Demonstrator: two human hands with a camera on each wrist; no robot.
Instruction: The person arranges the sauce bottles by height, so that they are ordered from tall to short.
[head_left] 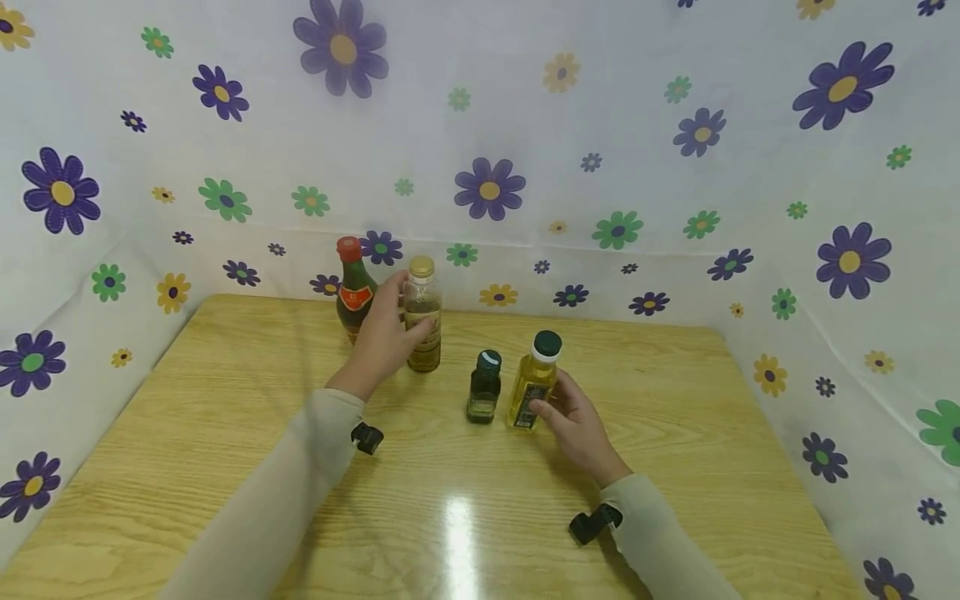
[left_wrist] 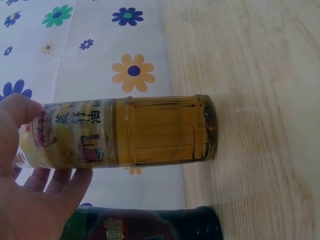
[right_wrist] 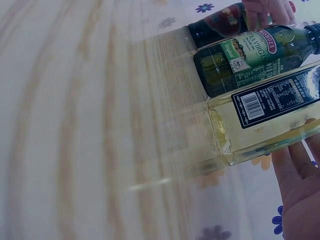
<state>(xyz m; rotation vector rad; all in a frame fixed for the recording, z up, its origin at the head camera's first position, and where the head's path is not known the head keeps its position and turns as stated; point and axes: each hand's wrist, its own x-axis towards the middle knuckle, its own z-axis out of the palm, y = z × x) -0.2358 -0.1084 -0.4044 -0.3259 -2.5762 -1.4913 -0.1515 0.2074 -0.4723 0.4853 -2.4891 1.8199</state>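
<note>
Yellow-oil bottle (head_left: 534,375): grasped in the right hand (head_left: 576,425), thumb laid across its front and fingers behind; the dark green cap is on, and the bottle is held at the right end of the group.
Gold-capped bottle (head_left: 423,354): gripped around its labelled part by the left hand (head_left: 386,329), near the table's far edge; amber oil is seen below the label.
Step in hand: the two bottles appear to be positioned at once, one per hand; whether either base is lifted cannot be told.
Next move: a level base and a firm set-down seem called for before either grip is loosened, with neighbouring glass given room.
Dark green bottle (head_left: 483,392): held by neither hand, stood upright between the gripped pair, just beside the yellow oil.
Red-capped bottle (head_left: 352,300): stood upright behind the left hand, partly hidden by it.
Wooden table (head_left: 420,483): marked by a streak of glare.
Flowered cloth (head_left: 420,142): hung behind the scene.
</note>
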